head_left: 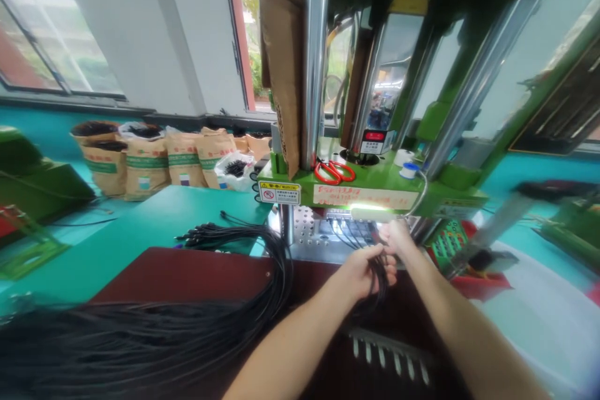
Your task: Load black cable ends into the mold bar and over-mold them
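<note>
My left hand (368, 272) is closed around a bunch of black cables (379, 281) in front of the green press machine (304, 192). Just beyond it, my right hand (394, 237) reaches under the front of the press, near the lit metal mold plate (307, 228). Several thin black cables run across that plate toward my hands. The right fingers are partly hidden and blurred, so what they hold does not show. A large bundle of black cables (276, 269) lies to the left, curving over the brown board (187, 275).
Red-handled scissors (334, 172) and a blue-and-white spool (409, 170) rest on the press ledge. A slotted metal strip (389, 350) lies on the board below my arms. A control panel (447, 240) and a white tub (539, 300) stand at right; sacks (147, 165) line the wall.
</note>
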Demonstrator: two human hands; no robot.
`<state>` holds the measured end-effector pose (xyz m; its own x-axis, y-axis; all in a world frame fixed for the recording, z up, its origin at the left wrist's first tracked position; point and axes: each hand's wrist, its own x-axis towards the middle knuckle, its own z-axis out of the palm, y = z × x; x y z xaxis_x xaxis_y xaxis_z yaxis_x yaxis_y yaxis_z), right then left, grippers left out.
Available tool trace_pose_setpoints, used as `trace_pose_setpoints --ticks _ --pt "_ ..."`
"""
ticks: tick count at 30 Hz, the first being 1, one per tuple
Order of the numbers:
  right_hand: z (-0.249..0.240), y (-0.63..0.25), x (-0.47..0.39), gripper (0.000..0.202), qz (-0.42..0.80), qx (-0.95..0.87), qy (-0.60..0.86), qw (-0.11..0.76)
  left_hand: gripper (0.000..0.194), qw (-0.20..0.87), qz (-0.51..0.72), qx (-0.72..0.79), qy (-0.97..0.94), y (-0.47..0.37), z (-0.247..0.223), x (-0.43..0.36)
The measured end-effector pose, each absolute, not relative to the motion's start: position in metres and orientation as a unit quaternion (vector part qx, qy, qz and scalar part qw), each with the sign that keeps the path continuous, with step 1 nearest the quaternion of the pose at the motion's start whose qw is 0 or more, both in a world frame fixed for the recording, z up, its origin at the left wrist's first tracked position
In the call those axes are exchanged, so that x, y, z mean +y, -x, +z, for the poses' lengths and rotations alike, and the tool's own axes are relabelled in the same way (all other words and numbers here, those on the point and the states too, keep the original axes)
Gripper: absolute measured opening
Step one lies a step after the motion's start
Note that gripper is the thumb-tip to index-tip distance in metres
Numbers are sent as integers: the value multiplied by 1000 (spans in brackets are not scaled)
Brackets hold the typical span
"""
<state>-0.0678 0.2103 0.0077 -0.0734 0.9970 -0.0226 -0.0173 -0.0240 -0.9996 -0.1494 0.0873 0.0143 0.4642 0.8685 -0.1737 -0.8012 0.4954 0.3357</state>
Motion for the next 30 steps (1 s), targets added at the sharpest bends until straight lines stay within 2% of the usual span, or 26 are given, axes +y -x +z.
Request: trace_pose_setpoints --ticks 9,17,23,25,27,30 --pt "6 69 175 12 550 -457 450 535 23 845 504 175 -32 141 20 31" --pt "1 57 151 10 552 -451 449 538 18 874 457 129 -99 136 -8 -21" --pt "-7 53 146 12 534 -474 450 537 23 862 414 144 -253 157 11 -58" --pt "-11 46 147 13 526 -489 452 529 27 824 472 158 -269 184 32 -67" --pt "-16 36 147 14 526 -506 456 509 29 749 586 174 -255 225 59 -70" --pt "-22 18 147 19 537 -539 459 459 28 528 802 190 -206 299 89 -57"
